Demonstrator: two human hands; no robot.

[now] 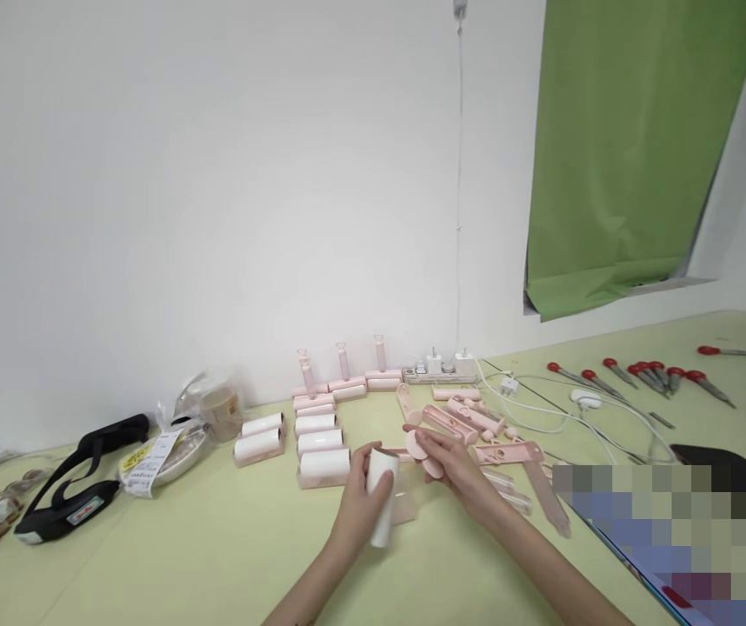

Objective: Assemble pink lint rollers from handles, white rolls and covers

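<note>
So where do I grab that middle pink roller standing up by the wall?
I'd grab the middle pink roller by its thin handle, which sticks straight up. Come from above or the front: the wall is right behind and other rollers stand on both sides. Its fat roll lies low on the table, so it's harder to pinch.

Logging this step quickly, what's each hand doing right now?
Left hand: closed around a white roll.
Right hand: closed on a pink handle part.
</note>
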